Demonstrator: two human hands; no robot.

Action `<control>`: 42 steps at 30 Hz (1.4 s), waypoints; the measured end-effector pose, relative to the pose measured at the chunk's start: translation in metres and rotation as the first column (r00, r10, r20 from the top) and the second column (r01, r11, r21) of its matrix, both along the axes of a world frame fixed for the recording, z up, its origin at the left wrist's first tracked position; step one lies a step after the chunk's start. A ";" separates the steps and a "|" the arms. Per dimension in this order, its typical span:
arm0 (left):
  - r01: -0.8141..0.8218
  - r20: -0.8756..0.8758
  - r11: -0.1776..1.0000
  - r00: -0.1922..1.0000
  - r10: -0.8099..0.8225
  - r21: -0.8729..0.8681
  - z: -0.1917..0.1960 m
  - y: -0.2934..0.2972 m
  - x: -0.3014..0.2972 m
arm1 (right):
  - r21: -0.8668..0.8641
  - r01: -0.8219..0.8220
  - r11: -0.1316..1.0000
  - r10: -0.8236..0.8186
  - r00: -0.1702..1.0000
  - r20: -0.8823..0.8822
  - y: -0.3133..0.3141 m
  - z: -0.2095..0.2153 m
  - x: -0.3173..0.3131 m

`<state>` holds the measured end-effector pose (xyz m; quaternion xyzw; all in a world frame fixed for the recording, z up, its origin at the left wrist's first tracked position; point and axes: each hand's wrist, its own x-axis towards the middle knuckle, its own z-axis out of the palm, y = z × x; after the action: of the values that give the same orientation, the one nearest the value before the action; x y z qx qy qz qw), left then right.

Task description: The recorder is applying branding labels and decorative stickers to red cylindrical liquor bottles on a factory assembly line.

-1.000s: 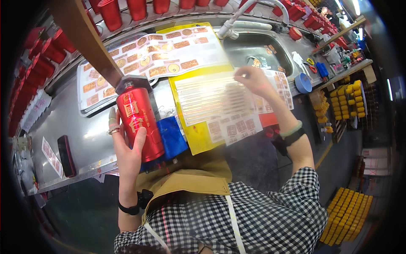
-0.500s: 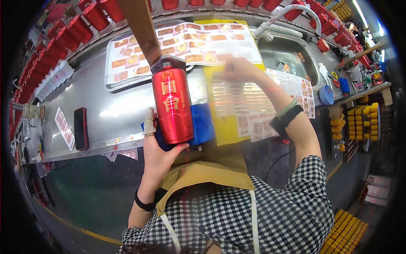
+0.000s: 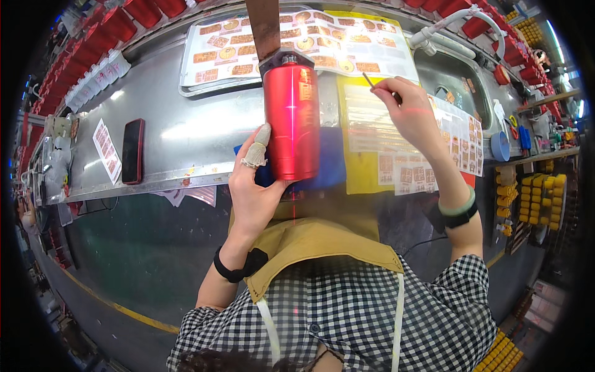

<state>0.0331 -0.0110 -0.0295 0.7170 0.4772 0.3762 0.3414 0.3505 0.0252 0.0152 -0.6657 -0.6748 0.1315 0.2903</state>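
Note:
A glossy red bottle (image 3: 291, 127) with gold characters near its right side leans away from me, its neck at a dark holder (image 3: 287, 58) below a wooden post. My left hand (image 3: 254, 192) is closed around the bottle's lower left side and base; pale covers are on its finger. Over the yellow mat, my right hand (image 3: 409, 108) pinches a small thin dark strip (image 3: 368, 79), apart from the bottle. Beneath that hand lies a sheet of fine gold strips (image 3: 372, 124). A blue cloth (image 3: 331, 162) lies below the bottle.
Behind the bottle, sticker sheets (image 3: 217, 53) cover a tray. A phone (image 3: 132, 152) and a narrow sticker strip (image 3: 106, 149) lie at left. To the right are a sink (image 3: 443, 65), a faucet (image 3: 458, 18) and a blue bowl (image 3: 499, 147). Red bottles line the back.
The bottle has turned, bringing its gold characters toward the right edge. My right hand, blurred over the strip sheet before, now shows a thin strip between its fingers. The whole view has shifted.

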 end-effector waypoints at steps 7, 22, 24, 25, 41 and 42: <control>-0.035 0.124 0.999 0.991 0.040 -0.041 -0.012 -0.004 0.004 | -0.194 -0.169 0.966 0.109 0.952 -0.284 -0.073 0.040 -0.084; 0.336 0.564 0.891 0.818 -0.115 -0.305 -0.001 -0.008 -0.013 | -0.142 -0.203 0.969 0.145 0.930 -0.339 -0.072 0.023 -0.142; 0.316 0.545 0.903 0.831 -0.115 -0.291 -0.003 -0.010 -0.012 | -0.148 -0.187 0.971 0.133 0.941 -0.312 -0.074 0.026 -0.142; 0.313 0.545 0.904 0.831 -0.112 -0.292 -0.005 -0.010 -0.013 | -0.154 -0.169 0.974 0.120 0.951 -0.286 -0.076 0.026 -0.142; 0.298 0.555 0.922 0.824 -0.117 -0.248 -0.013 -0.012 -0.015 | -0.231 -0.092 0.969 -0.001 0.928 -0.372 -0.080 0.021 -0.138; 0.282 0.574 0.932 0.812 -0.106 -0.226 -0.015 -0.013 -0.016 | -0.254 -0.089 0.963 -0.013 0.928 -0.373 -0.081 0.021 -0.137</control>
<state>0.0171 -0.0240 -0.0449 0.5623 0.3331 0.4526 0.6066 0.2133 -0.0554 0.0362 -0.6484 -0.5966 0.3502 0.3178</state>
